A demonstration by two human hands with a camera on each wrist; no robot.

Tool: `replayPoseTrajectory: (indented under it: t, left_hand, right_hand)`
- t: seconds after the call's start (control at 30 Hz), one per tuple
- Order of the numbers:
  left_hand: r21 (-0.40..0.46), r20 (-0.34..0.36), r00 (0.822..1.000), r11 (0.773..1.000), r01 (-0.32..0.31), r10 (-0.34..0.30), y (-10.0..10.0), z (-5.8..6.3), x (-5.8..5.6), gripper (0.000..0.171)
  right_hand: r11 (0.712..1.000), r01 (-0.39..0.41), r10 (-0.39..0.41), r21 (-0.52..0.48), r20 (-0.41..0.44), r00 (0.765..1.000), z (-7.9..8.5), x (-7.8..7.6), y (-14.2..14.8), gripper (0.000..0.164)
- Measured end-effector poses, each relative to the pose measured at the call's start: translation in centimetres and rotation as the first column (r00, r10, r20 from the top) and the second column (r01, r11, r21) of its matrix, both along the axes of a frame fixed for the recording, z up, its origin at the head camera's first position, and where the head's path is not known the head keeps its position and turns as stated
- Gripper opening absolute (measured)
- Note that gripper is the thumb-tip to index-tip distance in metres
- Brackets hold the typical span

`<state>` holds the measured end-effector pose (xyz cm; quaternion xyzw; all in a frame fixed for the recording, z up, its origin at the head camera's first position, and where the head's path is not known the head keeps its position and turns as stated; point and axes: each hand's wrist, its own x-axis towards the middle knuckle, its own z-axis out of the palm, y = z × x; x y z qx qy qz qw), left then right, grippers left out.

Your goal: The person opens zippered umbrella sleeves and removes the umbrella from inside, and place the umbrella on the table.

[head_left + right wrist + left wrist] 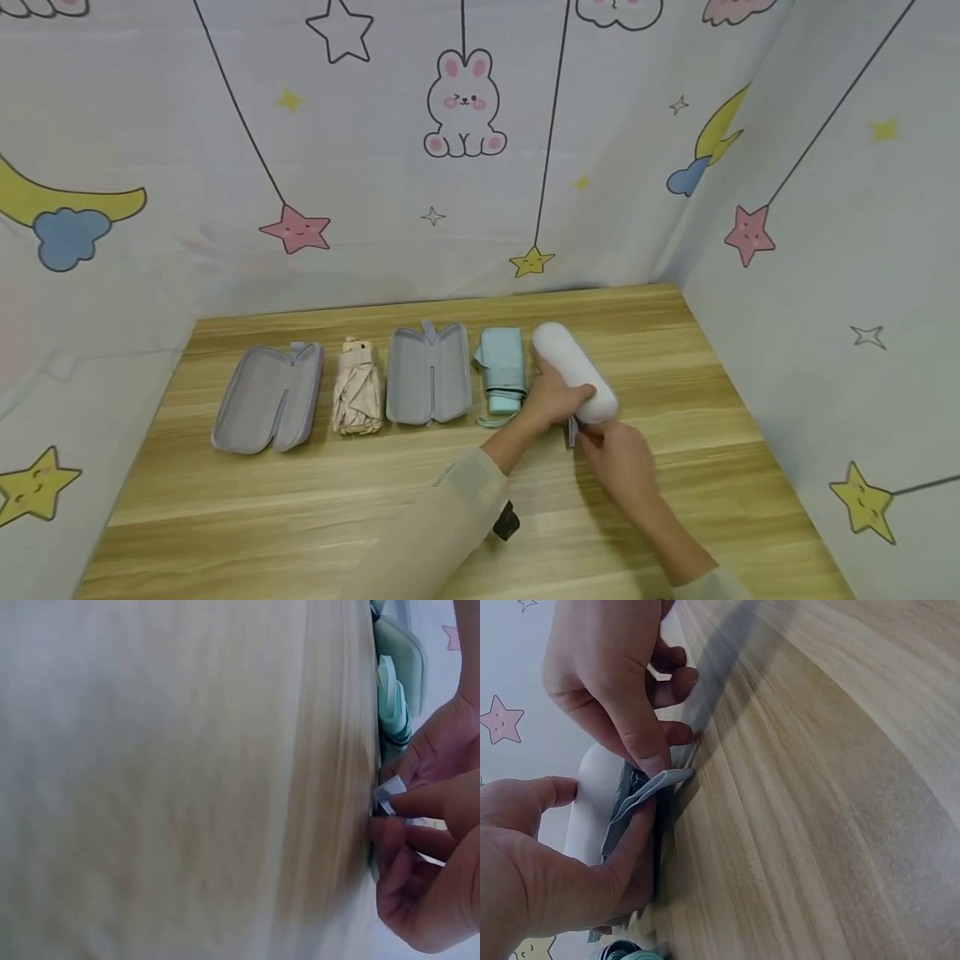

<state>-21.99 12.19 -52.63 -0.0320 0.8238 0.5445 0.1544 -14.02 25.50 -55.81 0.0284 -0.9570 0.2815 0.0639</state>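
A white hard zip case [567, 362] lies at the right end of the row, and my left hand [552, 397] grips it from its left side, thumb over the top. My right hand [624, 467] is at the case's near end, thumb and fingertip pinching at the zipper. The pull itself is hidden by those fingers. In the left wrist view a grey fabric loop [651, 792] sticks out from the zipper edge [634, 780], right beside the right fingertips. The left fingers reach along the case's underside, close to the loop.
Left of the hands lie a folded mint umbrella [502, 358], an open grey case [408, 375], a folded beige umbrella [358, 392] and another open case [251, 400]. A small black object [507, 522] shows beside the left sleeve. Printed curtains [600, 217] border the wooden table [300, 517].
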Motion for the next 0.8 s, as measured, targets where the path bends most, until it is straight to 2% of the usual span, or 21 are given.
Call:
replayPoseTrajectory:
  t: [0.07,0.1,0.13,0.2,0.27,0.3,0.33,0.37,0.43,0.47,0.57,0.7,0.8]
  left_hand:
    - [0.009,0.003,1.0,1.0,-0.007,0.007,-0.1,-0.1,-0.1,0.104]
    - [0.005,0.005,1.0,1.0,-0.01,0.01,-0.1,-0.1,-0.1,0.099]
    - [0.001,0.008,1.0,1.0,-0.009,0.009,-0.2,-0.1,-0.1,0.094]
    - [-0.008,0.018,1.0,1.0,-0.008,0.008,-0.2,-0.2,-0.2,0.087]
    - [-0.003,0.03,1.0,1.0,-0.008,0.008,-0.2,-0.2,-0.2,0.086]
    - [0.004,0.036,0.999,1.0,-0.007,0.006,-0.1,-0.3,-0.2,0.086]
    - [0.015,0.039,0.999,1.0,-0.008,0.007,-0.1,-0.4,-0.1,0.086]
    - [0.02,0.04,0.999,1.0,-0.007,0.007,-0.1,-0.4,-0.1,0.086]
    - [0.029,0.042,0.999,1.0,-0.01,0.008,0.0,-0.5,-0.1,0.087]
    - [0.028,0.038,0.999,1.0,-0.01,0.009,0.0,-0.6,-0.2,0.087]
    - [-0.011,0.043,0.999,1.0,0.002,-0.002,0.1,-0.9,-0.6,0.089]
    - [-0.058,0.042,0.999,0.998,0.018,-0.016,0.2,-1.1,-0.8,0.09]
    - [-0.056,0.028,0.999,0.998,0.024,-0.022,0.0,-1.0,-0.7,0.086]
  right_hand:
    - [0.98,0.042,-0.022,-0.192,0.107,0.994,-0.1,0.0,-0.1,0.013]
    - [0.951,0.083,-0.032,-0.297,0.172,0.984,-0.1,0.0,-0.2,0.015]
    - [0.904,0.139,-0.04,-0.404,0.244,0.969,-0.2,0.1,-0.2,0.018]
    - [0.77,0.285,-0.06,-0.571,0.381,0.923,-0.1,0.2,-0.4,0.022]
    - [0.612,0.416,-0.059,-0.673,0.485,0.873,0.1,0.3,-0.6,0.024]
    - [0.543,0.467,-0.056,-0.698,0.525,0.85,0.2,0.3,-0.7,0.025]
    - [0.483,0.505,-0.052,-0.715,0.553,0.832,0.4,0.3,-0.7,0.024]
    - [0.435,0.536,-0.053,-0.723,0.574,0.817,0.5,0.3,-0.8,0.023]
    - [0.357,0.571,-0.046,-0.74,0.596,0.801,0.7,0.3,-1.0,0.021]
    - [0.331,0.582,-0.049,-0.743,0.602,0.797,0.8,0.3,-1.1,0.019]
    - [0.287,0.6,-0.063,-0.747,0.61,0.79,0.8,0.3,-1.4,0.013]
    - [0.251,0.617,-0.057,-0.746,0.625,0.778,0.6,0.1,-1.3,0.008]
    - [0.228,0.628,-0.041,-0.744,0.637,0.77,0.4,-0.1,-1.2,0.007]
